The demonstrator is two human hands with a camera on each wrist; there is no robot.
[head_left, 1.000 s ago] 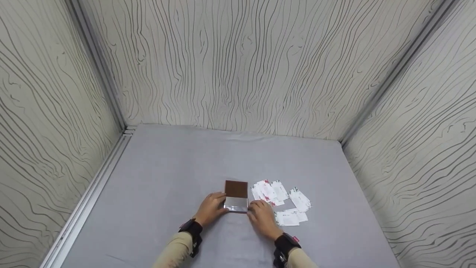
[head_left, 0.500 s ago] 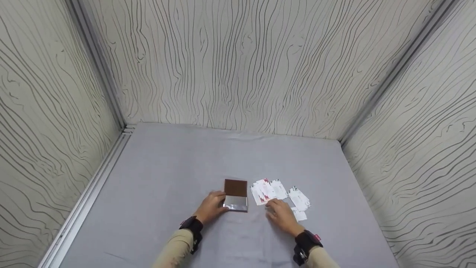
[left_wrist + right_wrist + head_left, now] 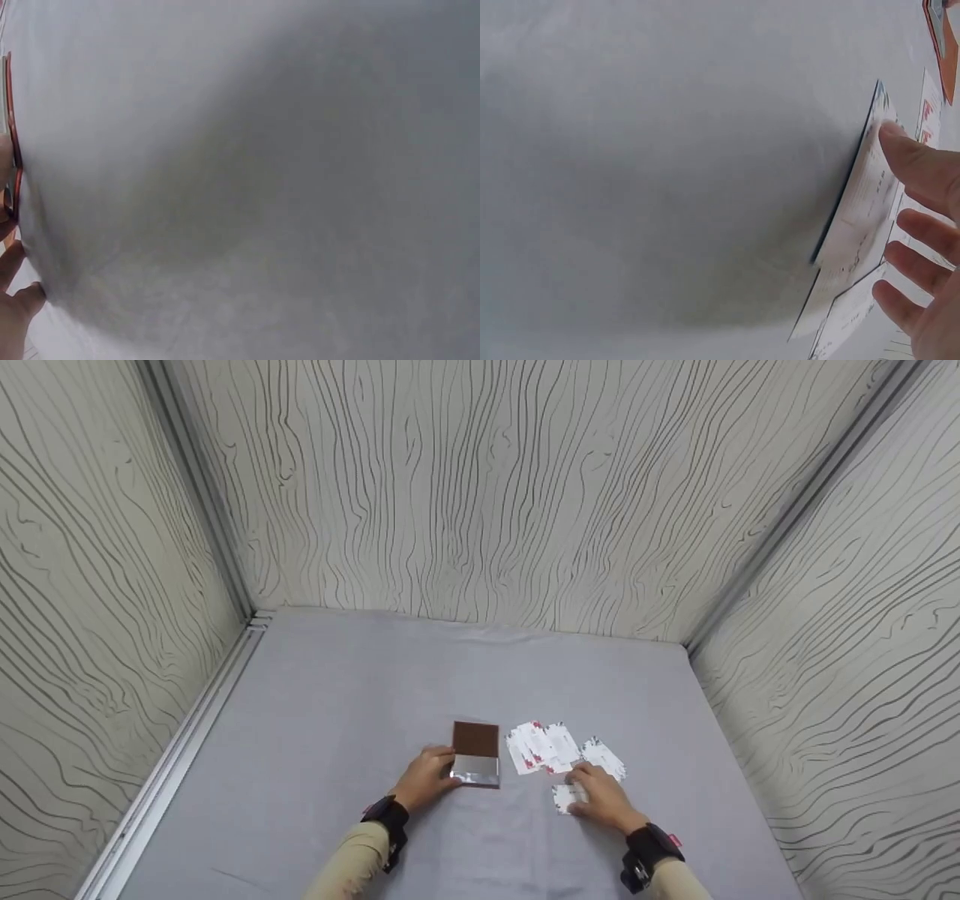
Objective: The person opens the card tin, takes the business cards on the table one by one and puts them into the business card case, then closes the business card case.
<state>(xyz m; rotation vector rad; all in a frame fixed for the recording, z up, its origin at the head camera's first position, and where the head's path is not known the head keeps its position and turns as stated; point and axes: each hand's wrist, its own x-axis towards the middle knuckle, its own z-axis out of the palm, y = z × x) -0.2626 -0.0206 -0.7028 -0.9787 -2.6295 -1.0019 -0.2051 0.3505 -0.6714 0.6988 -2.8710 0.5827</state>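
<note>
The right hand (image 3: 602,799) has moved from the open brown holder (image 3: 476,740) to the white cards (image 3: 564,799) rightward, thumb on one, fingers loosely spread, apparently shifting work there while the left hand (image 3: 424,778) grips the holder's left edge.

No words or numbers can be read. White cards (image 3: 859,206) carry lines of small print, too blurred and tiny to make out.
</note>
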